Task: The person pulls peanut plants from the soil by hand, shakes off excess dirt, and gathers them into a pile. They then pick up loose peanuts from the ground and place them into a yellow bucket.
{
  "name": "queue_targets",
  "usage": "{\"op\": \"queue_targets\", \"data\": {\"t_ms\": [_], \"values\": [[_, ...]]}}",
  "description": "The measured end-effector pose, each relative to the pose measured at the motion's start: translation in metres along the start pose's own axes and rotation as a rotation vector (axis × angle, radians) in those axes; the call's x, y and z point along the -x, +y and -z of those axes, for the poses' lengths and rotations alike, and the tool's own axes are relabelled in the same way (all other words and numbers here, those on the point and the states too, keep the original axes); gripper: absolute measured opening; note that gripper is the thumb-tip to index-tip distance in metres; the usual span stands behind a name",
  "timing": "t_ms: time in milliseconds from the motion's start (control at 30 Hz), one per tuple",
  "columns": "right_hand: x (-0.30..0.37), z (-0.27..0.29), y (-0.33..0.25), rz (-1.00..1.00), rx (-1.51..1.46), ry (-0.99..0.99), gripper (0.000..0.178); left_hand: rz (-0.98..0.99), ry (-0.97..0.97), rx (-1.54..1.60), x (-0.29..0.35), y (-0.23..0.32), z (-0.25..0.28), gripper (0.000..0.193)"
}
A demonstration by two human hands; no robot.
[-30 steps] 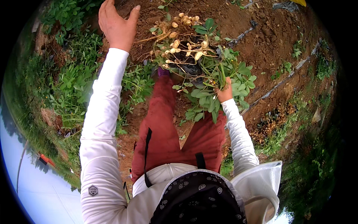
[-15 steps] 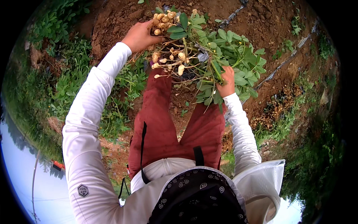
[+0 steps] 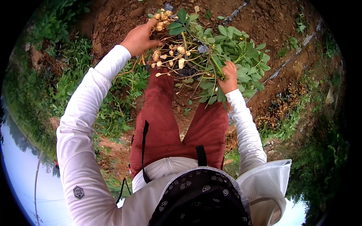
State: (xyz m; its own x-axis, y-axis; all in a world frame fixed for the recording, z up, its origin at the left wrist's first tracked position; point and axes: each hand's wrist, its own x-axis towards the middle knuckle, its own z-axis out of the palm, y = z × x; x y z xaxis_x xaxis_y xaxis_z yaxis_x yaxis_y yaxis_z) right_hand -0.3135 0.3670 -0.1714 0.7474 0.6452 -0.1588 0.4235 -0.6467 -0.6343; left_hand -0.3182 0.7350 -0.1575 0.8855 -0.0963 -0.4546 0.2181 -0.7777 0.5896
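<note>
An uprooted peanut plant (image 3: 241,49) lies across the view above my knees, its leaves to the right and its roots and pods to the left. My right hand (image 3: 229,78) is closed around its green stems. At the root end, my left hand (image 3: 137,39) has its thumb stretched apart from the fingers. The fingertips reach a clump of pale peanut pods (image 3: 162,23) and are partly hidden there. Several more peanut pods (image 3: 181,63) hang on thin roots between my hands. Scraps of dark film (image 3: 203,49) are caught among the roots.
Brown soil (image 3: 124,17) lies beyond the plant. Low green plants (image 3: 117,109) grow at the left. A strip of plastic film (image 3: 290,56) runs along the soil at the right, near dry brown leaves (image 3: 283,105). My red trousers (image 3: 162,124) are below the plant.
The gap between my left thumb and fingers looks wider, and the pod clump sits closer to the fingertips. A root now shows below my left wrist. My right hand keeps its grip.
</note>
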Motion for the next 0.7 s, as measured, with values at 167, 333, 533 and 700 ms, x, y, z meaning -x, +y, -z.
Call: {"op": "queue_targets", "data": {"t_ms": [167,333,533,700], "values": [[-0.001,-0.006,-0.013,-0.039,0.034,0.007,0.040,-0.082,0.136,-0.375,0.003,0.005,0.003,0.038],[-0.025,-0.003,-0.044,0.004,0.225,0.085,0.042,0.196,0.313,-0.005,0.001,-0.022,0.010,0.037],[0.001,-0.078,0.066,-0.121,0.696,-0.217,0.027,0.505,0.429,0.210,0.004,-0.104,0.007,0.052],[-0.051,-0.062,0.032,-0.144,0.599,-0.047,0.040,0.563,0.189,0.294,0.031,-0.116,-0.023,0.061]]}}
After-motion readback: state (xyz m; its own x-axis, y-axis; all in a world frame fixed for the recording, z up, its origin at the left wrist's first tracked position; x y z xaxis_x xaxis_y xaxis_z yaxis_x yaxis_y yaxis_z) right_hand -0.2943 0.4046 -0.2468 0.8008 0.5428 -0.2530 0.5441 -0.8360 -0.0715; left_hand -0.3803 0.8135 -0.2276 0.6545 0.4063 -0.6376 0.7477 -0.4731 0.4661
